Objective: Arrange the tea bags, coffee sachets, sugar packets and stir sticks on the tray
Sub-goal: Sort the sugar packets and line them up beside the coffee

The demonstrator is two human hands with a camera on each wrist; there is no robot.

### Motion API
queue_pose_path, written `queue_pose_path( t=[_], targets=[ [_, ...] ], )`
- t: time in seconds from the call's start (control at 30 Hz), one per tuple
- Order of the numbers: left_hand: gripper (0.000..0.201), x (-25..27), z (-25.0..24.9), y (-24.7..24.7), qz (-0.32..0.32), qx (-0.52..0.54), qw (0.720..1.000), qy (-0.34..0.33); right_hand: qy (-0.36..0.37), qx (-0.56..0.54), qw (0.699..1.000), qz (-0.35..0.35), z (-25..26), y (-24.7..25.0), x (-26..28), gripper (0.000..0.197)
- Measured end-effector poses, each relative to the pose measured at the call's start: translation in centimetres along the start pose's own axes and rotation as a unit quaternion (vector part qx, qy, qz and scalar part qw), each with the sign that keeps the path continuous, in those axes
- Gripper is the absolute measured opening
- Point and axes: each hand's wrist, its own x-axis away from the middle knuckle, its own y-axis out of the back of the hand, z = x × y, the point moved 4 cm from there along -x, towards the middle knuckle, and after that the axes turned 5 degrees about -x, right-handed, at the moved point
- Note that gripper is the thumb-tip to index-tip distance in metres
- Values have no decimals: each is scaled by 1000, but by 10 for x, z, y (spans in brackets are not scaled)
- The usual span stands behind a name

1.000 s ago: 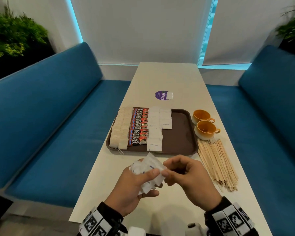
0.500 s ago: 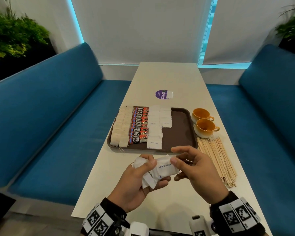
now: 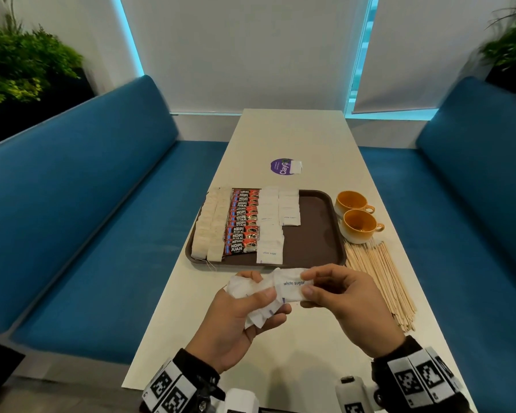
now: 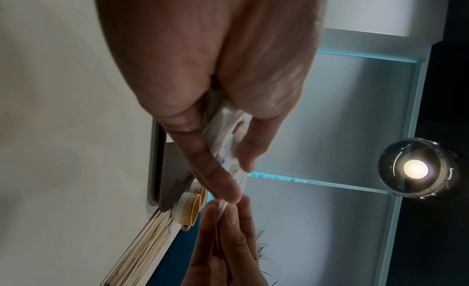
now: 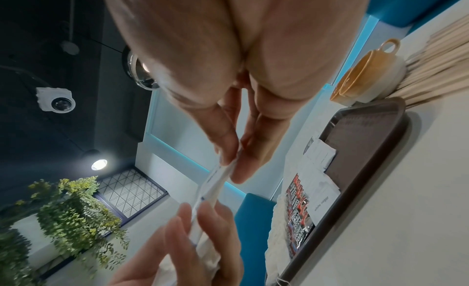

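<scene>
Head view: my left hand (image 3: 239, 318) clutches a bunch of sugar packets (image 3: 252, 293) above the table (image 3: 295, 347), while my right hand (image 3: 344, 305) pinches one packet (image 3: 291, 284) by its end. Behind them, the brown tray (image 3: 310, 234) carries rows of tea bags (image 3: 210, 225), coffee sachets (image 3: 242, 222) and sugar; stir sticks (image 3: 376, 278) lie right of it.

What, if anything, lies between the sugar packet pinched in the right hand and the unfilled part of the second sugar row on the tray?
Nothing visible does. The right hand pinches a sugar packet just short of the tray, whose near rim is low; the brown floor beyond, below the short sugar row, is bare.
</scene>
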Motion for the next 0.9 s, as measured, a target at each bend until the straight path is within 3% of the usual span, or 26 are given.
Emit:
queue_pose_path(
  t=[0.13,0.4,0.67,0.9],
  targets=[
    [43,-6,1,4,-15,1,1000,5,-6,-2,1000,-21,-1,8,-4,22],
    [35,-20,6,20,-48,66,996,26,-39,87,994,-46,-16,30,-39,33],
    [48,-35,4,30,-39,90,994,40,-83,70,991,-79,-24,49,-127,40],
    [32,-43,9,41,-52,60,996,50,-126,123,981,-86,-41,58,-218,24]
  ],
)
